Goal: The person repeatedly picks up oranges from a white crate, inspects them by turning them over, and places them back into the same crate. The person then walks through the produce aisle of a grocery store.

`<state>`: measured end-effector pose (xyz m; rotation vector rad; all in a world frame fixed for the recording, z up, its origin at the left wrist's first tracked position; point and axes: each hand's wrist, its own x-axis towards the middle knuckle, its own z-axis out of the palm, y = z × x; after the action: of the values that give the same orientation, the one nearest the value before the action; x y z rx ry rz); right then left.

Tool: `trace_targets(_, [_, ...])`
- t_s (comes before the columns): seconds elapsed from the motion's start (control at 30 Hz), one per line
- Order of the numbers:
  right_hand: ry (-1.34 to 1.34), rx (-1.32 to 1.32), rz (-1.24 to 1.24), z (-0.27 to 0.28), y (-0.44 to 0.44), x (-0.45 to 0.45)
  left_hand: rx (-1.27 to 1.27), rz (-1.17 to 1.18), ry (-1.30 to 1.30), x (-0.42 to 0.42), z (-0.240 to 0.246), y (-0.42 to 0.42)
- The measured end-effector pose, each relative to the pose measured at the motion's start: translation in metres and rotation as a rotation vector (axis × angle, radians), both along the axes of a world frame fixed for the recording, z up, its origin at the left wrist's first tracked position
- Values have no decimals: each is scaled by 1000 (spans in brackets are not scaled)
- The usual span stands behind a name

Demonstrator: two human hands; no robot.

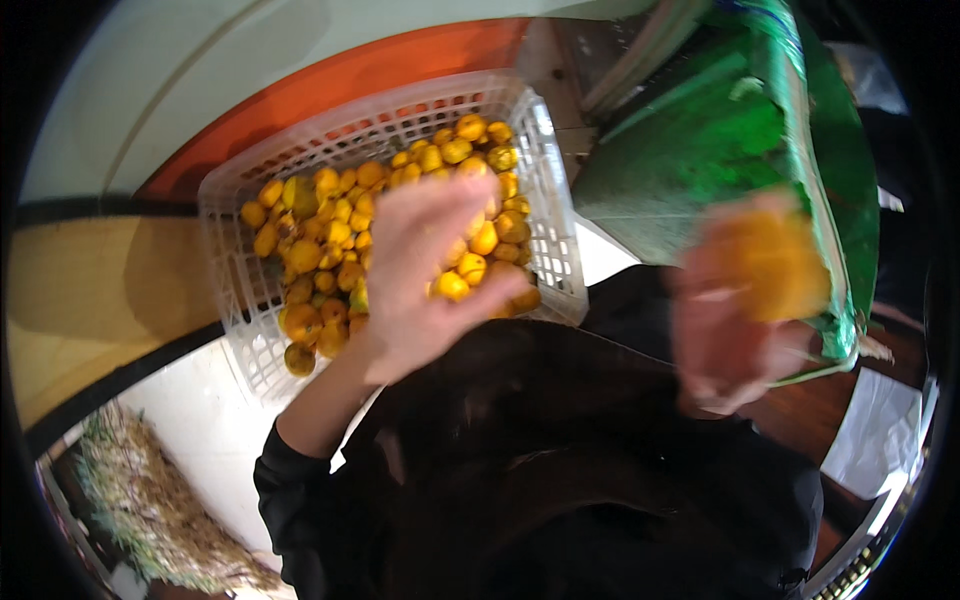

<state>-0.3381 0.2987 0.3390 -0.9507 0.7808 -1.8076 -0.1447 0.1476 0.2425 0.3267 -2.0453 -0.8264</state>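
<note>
A white plastic crate [247, 330] with slotted walls stands before me, holding many small orange-yellow fruits [304, 256], probably citrus. My left hand [420, 277] is above the crate's fruits, fingers and thumb spread, with nothing in it. On the right, my right hand [720, 315] is blurred by motion and grips an orange fruit [780, 262]. It is over the near part of a green bin [675, 172], close to the bin's rim. The hand hides part of the rim; blur hides the fruit's details.
An orange and white panel [375, 67] runs behind the crate. At the left is a tan wooden surface [67, 300] with dark edges. A bundle of dried plant stalks [165, 510] lies at the lower left. A crumpled white sheet [874, 435] lies at the right.
</note>
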Motion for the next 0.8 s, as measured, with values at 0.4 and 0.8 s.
trace_targets(0.4, [75, 242, 272, -26, 12, 22, -63, 182, -1155, 66, -182, -93])
trace_targets(0.8, [560, 270, 221, -30, -8, 16, -56, 132, -1519, 30, -190, -97])
